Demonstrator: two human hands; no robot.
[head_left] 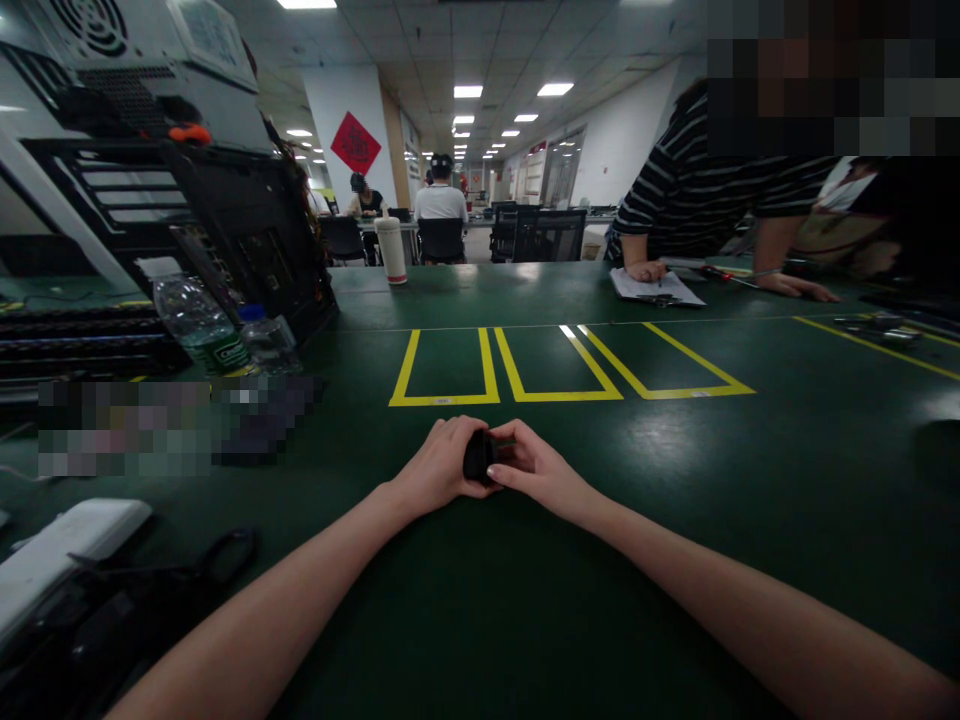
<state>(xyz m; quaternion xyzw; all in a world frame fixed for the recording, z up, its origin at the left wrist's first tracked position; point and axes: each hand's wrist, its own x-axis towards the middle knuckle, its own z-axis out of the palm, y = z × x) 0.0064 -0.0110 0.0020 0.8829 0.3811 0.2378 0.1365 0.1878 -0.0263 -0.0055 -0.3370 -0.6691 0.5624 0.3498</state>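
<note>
Both my hands meet at the middle of the dark green table (pixel 675 500), just in front of three yellow taped rectangles (pixel 517 365). My left hand (pixel 439 465) and my right hand (pixel 536 468) are both closed around one small black object (pixel 478 456), which is mostly hidden by my fingers. I cannot make out what the object is. Both forearms rest low over the table.
Two plastic water bottles (pixel 199 325) and open black computer hardware (pixel 247 235) stand at the left. A white box (pixel 67 545) and black scissors (pixel 217 560) lie near left. A white cup (pixel 391 250) stands far back. A person in a striped shirt (pixel 697 190) leans over papers (pixel 656 288) at right.
</note>
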